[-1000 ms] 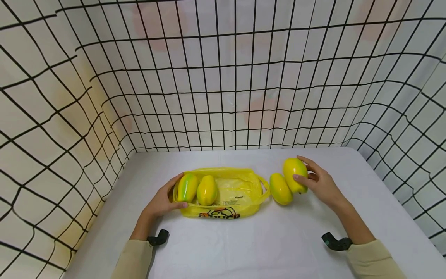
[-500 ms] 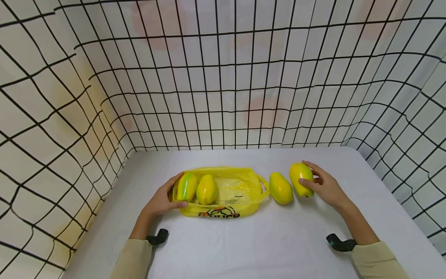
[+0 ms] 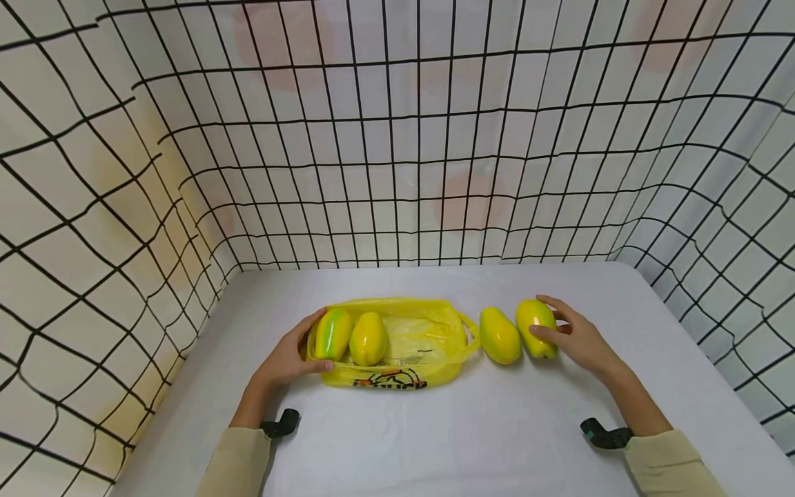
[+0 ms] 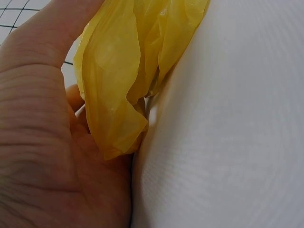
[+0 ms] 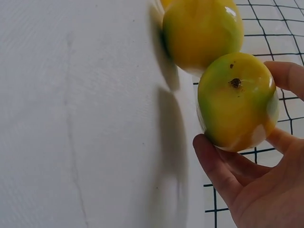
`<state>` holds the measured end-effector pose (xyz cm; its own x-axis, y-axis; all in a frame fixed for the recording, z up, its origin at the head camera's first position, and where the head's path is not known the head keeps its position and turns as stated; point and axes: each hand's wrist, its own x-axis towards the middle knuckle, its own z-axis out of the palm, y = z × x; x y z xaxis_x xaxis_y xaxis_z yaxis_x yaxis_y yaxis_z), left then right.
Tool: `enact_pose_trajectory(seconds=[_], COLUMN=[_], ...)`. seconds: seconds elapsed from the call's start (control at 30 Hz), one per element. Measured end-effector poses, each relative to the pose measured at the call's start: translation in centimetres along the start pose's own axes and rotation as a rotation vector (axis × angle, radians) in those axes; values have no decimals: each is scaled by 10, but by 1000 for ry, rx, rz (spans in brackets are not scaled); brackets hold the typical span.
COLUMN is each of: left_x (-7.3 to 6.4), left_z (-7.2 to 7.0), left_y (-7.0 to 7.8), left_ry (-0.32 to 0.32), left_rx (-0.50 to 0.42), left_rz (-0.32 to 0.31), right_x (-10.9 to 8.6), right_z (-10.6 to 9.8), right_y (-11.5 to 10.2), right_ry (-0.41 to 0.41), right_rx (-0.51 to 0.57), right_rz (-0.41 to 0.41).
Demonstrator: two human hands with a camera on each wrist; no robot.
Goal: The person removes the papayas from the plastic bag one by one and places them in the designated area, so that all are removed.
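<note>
Pinching yellow fruit (image 3: pixel 535 317) in right hand (image 3: pixel 578 337), right of yellow bag (image 3: pixel 425 333); probably stiff, slick, best held round its middle; gripping bag's left end with left hand (image 3: pixel 288 355)

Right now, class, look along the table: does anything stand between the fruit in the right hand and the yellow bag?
Yes. Another fruit lies directly between the held fruit in the right hand and the yellow bag, right by the bag's handle loop. Nothing visible blocks a path above it.

white table (image 3: pixel 410 442) | black grid (image 3: pixel 419 163) behind | pale backdrop (image 3: pixel 435 141), pinkish patches (image 3: pixel 473 212)
</note>
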<state>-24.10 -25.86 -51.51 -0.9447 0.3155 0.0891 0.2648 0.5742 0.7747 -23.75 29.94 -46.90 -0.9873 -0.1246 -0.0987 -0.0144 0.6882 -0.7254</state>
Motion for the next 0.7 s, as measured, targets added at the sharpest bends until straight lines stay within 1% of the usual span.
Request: enact_pose_trajectory(seconds=[0.13,0.3,0.7], left_x=[-1,-2,-1], left_z=[0,0,1], left_y=[2,4,3], left_ry=[0,12,17], left_rx=[11,30,58], left_rz=[-10,-16,-7], right_x=[1,0,3], right_z=[3,6,9], right_y=[3,5,2], right_ry=[-6,-14,-14], right_rx=[-5,-39,-61], right_rz=[11,9,7])
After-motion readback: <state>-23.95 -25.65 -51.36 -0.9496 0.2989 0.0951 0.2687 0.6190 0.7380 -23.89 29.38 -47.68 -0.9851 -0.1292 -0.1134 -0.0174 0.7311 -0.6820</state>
